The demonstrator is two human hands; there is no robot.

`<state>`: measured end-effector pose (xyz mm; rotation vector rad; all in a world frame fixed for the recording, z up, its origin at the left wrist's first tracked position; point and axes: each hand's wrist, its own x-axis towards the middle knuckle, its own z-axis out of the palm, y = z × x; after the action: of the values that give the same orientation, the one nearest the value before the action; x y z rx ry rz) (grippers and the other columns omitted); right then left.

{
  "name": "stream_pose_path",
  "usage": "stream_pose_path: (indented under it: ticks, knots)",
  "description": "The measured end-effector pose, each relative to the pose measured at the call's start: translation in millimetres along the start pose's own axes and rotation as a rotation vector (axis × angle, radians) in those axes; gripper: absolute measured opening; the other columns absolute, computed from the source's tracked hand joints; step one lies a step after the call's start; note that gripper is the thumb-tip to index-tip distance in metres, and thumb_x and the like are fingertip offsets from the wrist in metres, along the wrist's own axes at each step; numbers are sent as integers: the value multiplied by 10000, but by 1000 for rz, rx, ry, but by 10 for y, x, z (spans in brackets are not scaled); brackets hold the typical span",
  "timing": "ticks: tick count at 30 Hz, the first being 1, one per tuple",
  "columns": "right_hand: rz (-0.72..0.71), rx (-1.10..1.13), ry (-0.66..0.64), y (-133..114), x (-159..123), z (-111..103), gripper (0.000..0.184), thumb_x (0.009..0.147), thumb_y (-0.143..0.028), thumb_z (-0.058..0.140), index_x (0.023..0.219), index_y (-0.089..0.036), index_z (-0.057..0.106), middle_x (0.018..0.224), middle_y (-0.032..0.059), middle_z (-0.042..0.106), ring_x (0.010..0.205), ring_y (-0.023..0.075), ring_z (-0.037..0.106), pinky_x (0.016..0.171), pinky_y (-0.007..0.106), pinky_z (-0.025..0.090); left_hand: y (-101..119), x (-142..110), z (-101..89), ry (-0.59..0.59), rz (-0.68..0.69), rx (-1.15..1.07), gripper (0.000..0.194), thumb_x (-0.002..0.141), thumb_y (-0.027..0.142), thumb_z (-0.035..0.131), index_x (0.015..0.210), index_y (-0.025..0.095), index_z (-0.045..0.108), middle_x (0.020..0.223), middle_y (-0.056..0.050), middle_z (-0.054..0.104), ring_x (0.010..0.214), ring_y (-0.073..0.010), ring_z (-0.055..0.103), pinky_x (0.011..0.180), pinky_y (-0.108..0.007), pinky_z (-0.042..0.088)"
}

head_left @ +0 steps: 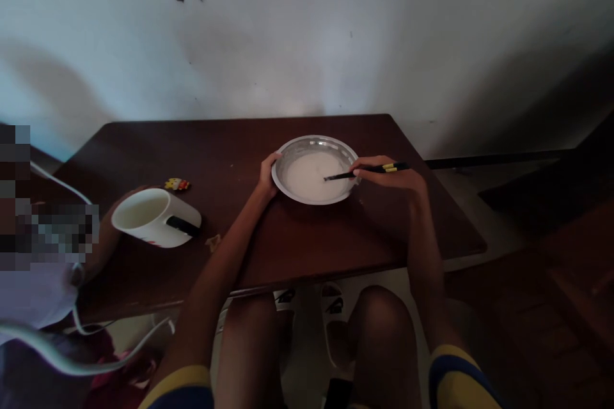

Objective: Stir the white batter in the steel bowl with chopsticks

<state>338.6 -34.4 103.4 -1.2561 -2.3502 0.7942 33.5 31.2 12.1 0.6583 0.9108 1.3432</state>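
Note:
A shallow metal bowl (290, 193) stands on the dark table, holding a pale, milky mixture (309, 172). My left hand (268, 174) grips the bowl's left rim, fingers on its outside. In my right hand (384, 172) is a pair of black chopsticks (340, 176) with yellow bands near the upper end. Their tips dip into the mixture right of its middle, and the fingers are closed around the shafts near the bowl's right rim.
A white mug-like container (156, 217) with a black handle stands left on the brown table (307, 249). Behind it lies a small yellow-red figure (177, 185), and a crumpled scrap (213, 243) is nearby. Another person sits at the left, near a white cable (62, 361). A wall (307, 32) borders the back.

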Motion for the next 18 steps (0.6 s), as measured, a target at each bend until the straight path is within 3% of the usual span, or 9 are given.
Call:
stream_pose_path:
  ticks: [2,4,7,10,14,16,18]
  knots:
    - [-43,28,-88,-72,25,43,426,1019,-545,554,1151,-211,783,1112,92,813,1027,251,733,912,366,560,15,-20,19,9,-10,-8,175,708,356,771,753,212,682,719,-72,748,1016,-376,783,845,-418,642]
    - [-94,17,-95,-120,108,156,437,1021,-556,550,1193,-226,779,1202,98,804,1119,266,729,990,382,554,35,-43,45,25,-18,-10,123,719,321,730,752,207,697,715,-72,746,1017,-363,781,844,-409,643]
    - [-84,-58,50,-51,195,254,426,1028,-540,528,1201,-233,767,1250,109,794,1212,289,719,1077,413,524,55,-63,68,29,-32,-10,97,739,293,680,762,206,716,726,-71,762,1030,-353,780,835,-402,645]
    - [17,-123,134,73,120,142,409,1018,-518,538,1187,-219,760,1183,115,804,1136,301,740,1036,439,527,49,-54,58,16,-39,-15,104,739,298,681,768,207,722,730,-75,771,1033,-362,781,820,-402,646]
    - [-16,-18,-43,4,-2,-7,455,1010,-559,549,1181,-203,775,1112,104,812,1013,264,739,907,381,553,20,-20,23,18,-21,-7,123,706,326,721,740,208,711,699,-80,754,1003,-375,785,810,-411,647]
    - [-49,25,-118,-90,25,36,463,1013,-568,548,1190,-209,782,1122,96,812,1014,257,729,899,369,554,10,-9,14,14,-18,-4,139,690,336,741,742,211,709,716,-83,763,1007,-385,785,823,-425,650]
    - [-59,26,-107,-131,86,110,457,1017,-567,540,1194,-221,782,1166,93,808,1051,262,718,931,377,551,6,-3,12,5,-10,-9,170,687,353,766,764,212,713,753,-87,779,1023,-394,786,843,-434,650]
